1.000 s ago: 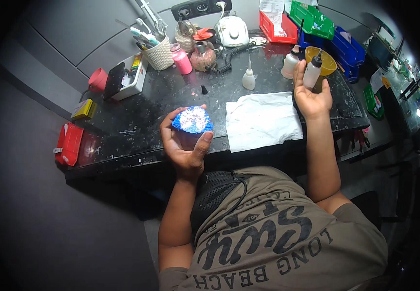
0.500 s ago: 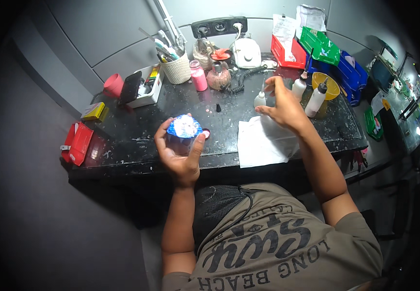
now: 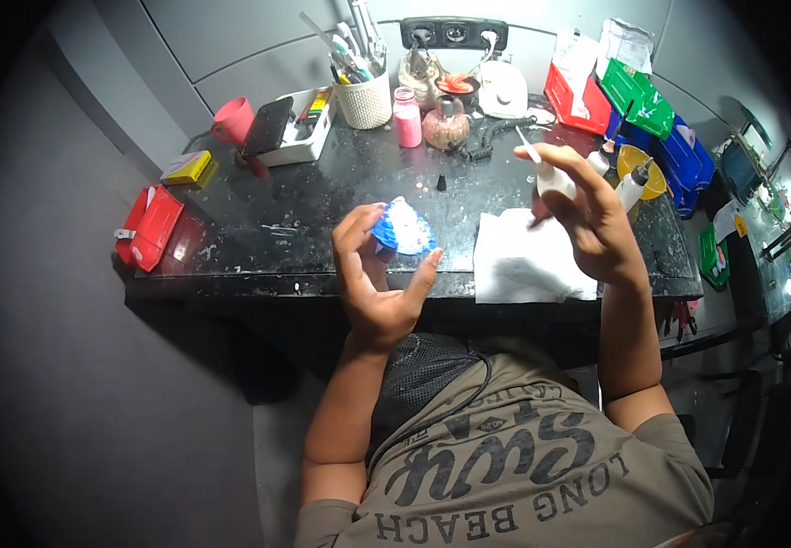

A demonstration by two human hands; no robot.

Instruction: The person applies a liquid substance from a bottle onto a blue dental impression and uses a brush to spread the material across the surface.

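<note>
My left hand (image 3: 379,306) holds up a small blue piece with a bright white face (image 3: 404,228), gripped at its edges between thumb and fingers over the table's front edge. What the piece is, I cannot tell for sure. In my right hand (image 3: 601,219) is a small whitish squeeze bottle (image 3: 555,181) with a long thin nozzle pointing up and to the left. The fingers wrap around its body, which they partly hide. Below that hand, a white paper towel (image 3: 523,260) lies on the black tabletop.
Behind stand a pink jar (image 3: 406,123), a glass flask (image 3: 446,123), a tool cup (image 3: 365,99) and a white box (image 3: 304,146). At right are another nozzle bottle (image 3: 631,190), a yellow bowl (image 3: 653,181) and coloured trays (image 3: 640,96). A red tray (image 3: 153,228) sits at the left edge.
My right hand has taken hold of the small squeeze bottle and lifted it off the tabletop. The blue-and-white piece in my left hand has tilted. The whole view has shifted somewhat.
</note>
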